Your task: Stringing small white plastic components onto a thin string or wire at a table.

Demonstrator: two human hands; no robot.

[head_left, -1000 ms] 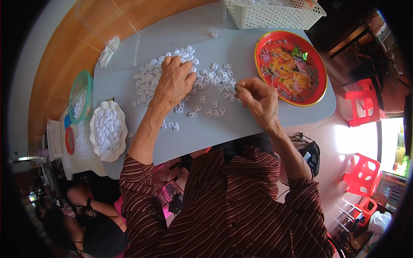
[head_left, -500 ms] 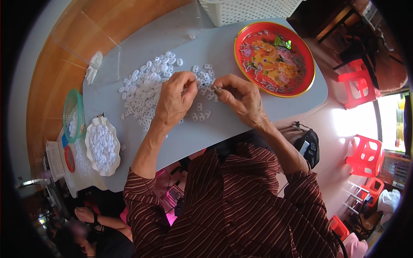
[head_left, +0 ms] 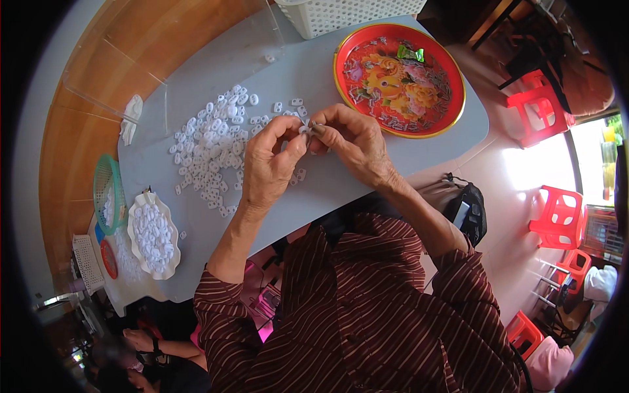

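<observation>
My left hand pinches a small white plastic piece between thumb and fingertips. My right hand meets it there, its thumb and forefinger pressed together at the same piece; whatever tiny thing they hold is hidden. Both hands are above the grey table, between a heap of white two-holed plastic pieces on the left and a round red tray on the right. Many small silvery metal bits lie scattered over the tray's flowered base, with a green wrapper among them.
A scalloped white dish with more white pieces stands at the left table edge, beside a green mesh basket. A white perforated basket stands at the back. Another person's hand shows at lower left; red stools stand on the right.
My hands, apart half a second ago, have come together, and the fingertips now meet at the white piece. The whole view has shifted slightly, moving the table and tray leftward in the picture.
</observation>
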